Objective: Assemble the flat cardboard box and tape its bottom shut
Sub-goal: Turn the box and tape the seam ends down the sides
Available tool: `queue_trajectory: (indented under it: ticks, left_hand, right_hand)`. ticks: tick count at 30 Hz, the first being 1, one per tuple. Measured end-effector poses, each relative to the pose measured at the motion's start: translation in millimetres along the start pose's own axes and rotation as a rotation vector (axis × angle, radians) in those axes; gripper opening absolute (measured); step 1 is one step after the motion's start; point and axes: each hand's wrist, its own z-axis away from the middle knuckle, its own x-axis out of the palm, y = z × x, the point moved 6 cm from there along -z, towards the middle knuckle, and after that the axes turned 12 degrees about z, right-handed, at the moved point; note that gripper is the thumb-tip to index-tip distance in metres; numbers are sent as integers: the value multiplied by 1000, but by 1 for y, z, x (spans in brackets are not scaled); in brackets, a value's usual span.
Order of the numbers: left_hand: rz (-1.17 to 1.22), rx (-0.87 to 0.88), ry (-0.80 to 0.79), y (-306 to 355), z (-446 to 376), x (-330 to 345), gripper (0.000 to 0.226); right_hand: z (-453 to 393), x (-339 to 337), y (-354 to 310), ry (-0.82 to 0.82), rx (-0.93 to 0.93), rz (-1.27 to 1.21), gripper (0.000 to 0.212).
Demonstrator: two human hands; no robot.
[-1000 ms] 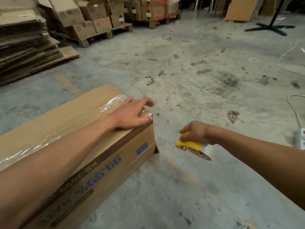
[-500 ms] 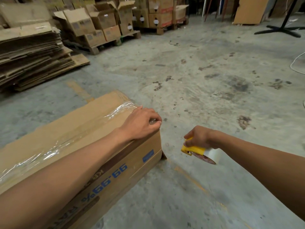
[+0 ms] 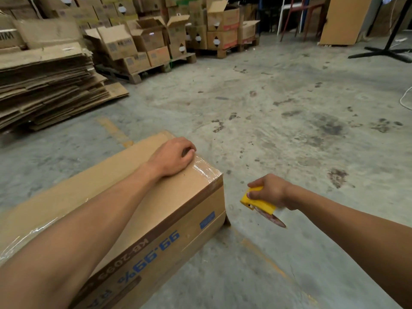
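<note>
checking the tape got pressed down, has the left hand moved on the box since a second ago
Yes. The left hand slid from the taped corner of the box toward its far edge, fingers now curled.

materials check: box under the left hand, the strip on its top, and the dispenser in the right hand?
Box: brown corrugated cardboard by its look, matte, with blue print on the side.
Strip: clear glossy plastic tape; it glints and wrinkles at the box's end.
Dispenser: yellow body, probably smooth moulded plastic; the roll's clear tape shows behind it.
</note>
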Motion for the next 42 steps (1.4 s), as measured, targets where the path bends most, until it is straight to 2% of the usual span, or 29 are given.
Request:
queue_trajectory:
  ticks: [3, 7, 11, 14, 18, 21, 25, 29, 32, 38, 42]
  left_hand:
    - [35, -2, 48, -6, 4, 6, 27]
    - [-27, 3, 7, -11, 2, 10, 29]
    - [-112, -202, -123, -36, -2, 12, 56]
    - [-140, -158, -178, -42, -10, 2, 72]
    - [-143, -196, -113, -64, -23, -13, 64]
    - [-139, -272, -140, -83, -27, -10, 63]
    - [-152, -252, -152, -90, -34, -10, 63]
    - [-136, -275, -163, -97, -41, -12, 50]
    - [-103, -269, -137, -98, -44, -11, 48]
    - [-88, -340, -141, -104, -42, -9, 68]
    - [25, -416, -62, -111, -13, -16, 75]
  right_hand:
    - [-3, -7, -4, 95, -40, -137, 48]
    - [-5, -15, -6, 175, -48, -256, 48]
    - [-10, -15, -7, 190, -58, -313, 55]
    - [-11, -17, -11, 210, -73, -340, 51]
    - [-12, -15, -19, 181, -116, -401, 49]
    - [-16, -12, -21, 179, -130, -441, 45]
    - [-20, -11, -20, 186, -142, -452, 45]
    - [-23, -9, -16, 171, -134, -463, 39]
    - [-24, -10, -13, 165, -127, -459, 43]
    - [-16, -16, -23, 212, -120, -455, 47]
    - [-8, -40, -52, 280, -187, -639, 47]
